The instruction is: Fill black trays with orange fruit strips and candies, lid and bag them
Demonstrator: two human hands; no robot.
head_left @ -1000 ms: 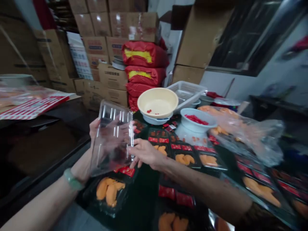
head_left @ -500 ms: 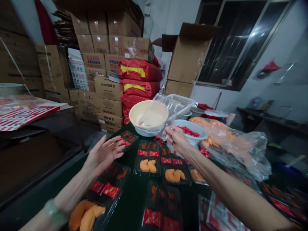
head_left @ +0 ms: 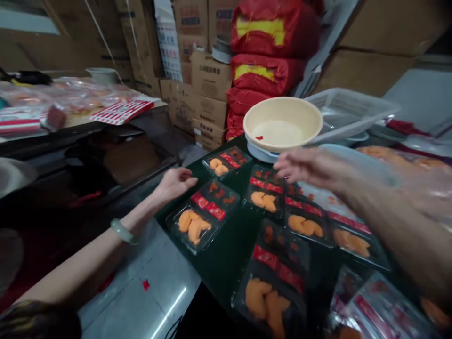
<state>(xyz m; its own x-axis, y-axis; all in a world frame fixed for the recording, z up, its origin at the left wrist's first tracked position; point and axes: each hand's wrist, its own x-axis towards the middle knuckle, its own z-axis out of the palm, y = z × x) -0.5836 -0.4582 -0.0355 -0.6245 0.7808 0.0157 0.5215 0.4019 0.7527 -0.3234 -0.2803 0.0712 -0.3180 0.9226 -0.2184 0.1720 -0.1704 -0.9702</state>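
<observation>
L grip [head_left: 175,184]: bare hand, nothing held, fingers loosely curled, tips just beside nearest tray. Pale green bangle [head_left: 122,231] on L wrist. R grip [head_left: 304,165]: bare hand, motion-blurred, nothing visibly held, fingers spread open, above back tray row, near basin.

Main items: black rectangular plastic trays [head_left: 265,190] w/ glossy clear covers, approx 7 fully visible, side by side on dark green desk [head_left: 226,263], btw both hands and further R. Contents per tray: soft orange pieces [head_left: 190,225] at one end, red printed sachets [head_left: 216,212] mid-tray, small dark-orange bits at other end. Front R: shiny red-and-white packs [head_left: 381,310], partly blurred.

Behind trays: round cream plastic basin [head_left: 282,123], tiny red bit inside, sitting on pale blue dish [head_left: 259,151]. Next to it, clear rectangular plastic crate [head_left: 348,110], tilted. Far R: clear plastic bag [head_left: 427,165] w/ orange contents, blurred.

Background: stacked red woven sacks w/ yellow bands [head_left: 268,30], brown cardboard cartons [head_left: 208,77]. L side: separate desk [head_left: 77,96] w/ plastic-wrapped packs and red-and-white printed sheet [head_left: 122,112]. Under L forearm: grey metal-look sheet [head_left: 141,292], small red scrap on it.
</observation>
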